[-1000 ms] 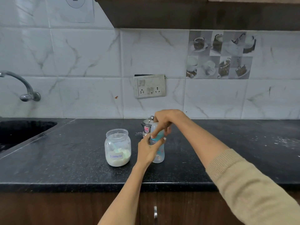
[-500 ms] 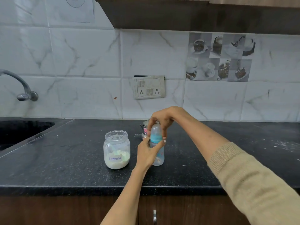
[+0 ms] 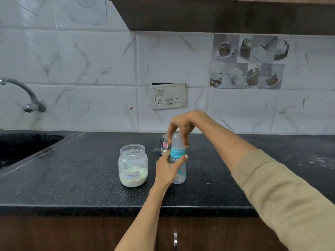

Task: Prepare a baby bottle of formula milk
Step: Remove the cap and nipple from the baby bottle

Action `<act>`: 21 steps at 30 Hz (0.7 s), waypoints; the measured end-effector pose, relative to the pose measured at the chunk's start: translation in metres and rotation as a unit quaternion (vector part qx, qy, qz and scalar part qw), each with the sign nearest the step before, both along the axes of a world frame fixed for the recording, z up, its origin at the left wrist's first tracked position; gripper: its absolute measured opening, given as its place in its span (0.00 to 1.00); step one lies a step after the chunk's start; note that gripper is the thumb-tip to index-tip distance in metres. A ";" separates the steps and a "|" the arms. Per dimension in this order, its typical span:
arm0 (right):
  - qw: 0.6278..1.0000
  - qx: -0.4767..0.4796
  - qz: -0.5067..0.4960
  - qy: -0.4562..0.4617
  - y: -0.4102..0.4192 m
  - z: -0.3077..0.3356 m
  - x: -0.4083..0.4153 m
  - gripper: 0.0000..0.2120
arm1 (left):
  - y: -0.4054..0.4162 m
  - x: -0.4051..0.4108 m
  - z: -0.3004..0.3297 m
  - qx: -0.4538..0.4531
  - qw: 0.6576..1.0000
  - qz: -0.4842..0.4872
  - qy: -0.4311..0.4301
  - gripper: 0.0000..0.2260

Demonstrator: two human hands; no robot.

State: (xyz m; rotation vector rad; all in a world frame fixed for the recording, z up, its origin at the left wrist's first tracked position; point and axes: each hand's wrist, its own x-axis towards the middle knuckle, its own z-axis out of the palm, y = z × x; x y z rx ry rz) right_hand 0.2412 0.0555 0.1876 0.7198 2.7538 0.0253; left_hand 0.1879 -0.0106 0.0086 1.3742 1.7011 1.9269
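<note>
Hands are gripping the clear blue-collared baby bottle [image 3: 178,165] standing on the black speckled stone counter [image 3: 81,180]: left hand [image 3: 167,169] holding its body, right hand [image 3: 183,126] pinching its clear cap [image 3: 176,140], below the white marble-tiled wall [image 3: 99,69].

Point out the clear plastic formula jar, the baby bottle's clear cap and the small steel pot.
clear plastic formula jar [image 3: 133,175], head view, label.
clear cap [image 3: 176,140], head view, dome.
small steel pot [image 3: 163,144], head view, body.
</note>
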 end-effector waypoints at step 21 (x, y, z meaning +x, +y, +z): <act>0.990 -0.004 -0.142 0.020 0.063 -0.081 0.051 0.27 | 0.001 0.001 -0.007 0.001 1.000 -0.003 -0.017 0.14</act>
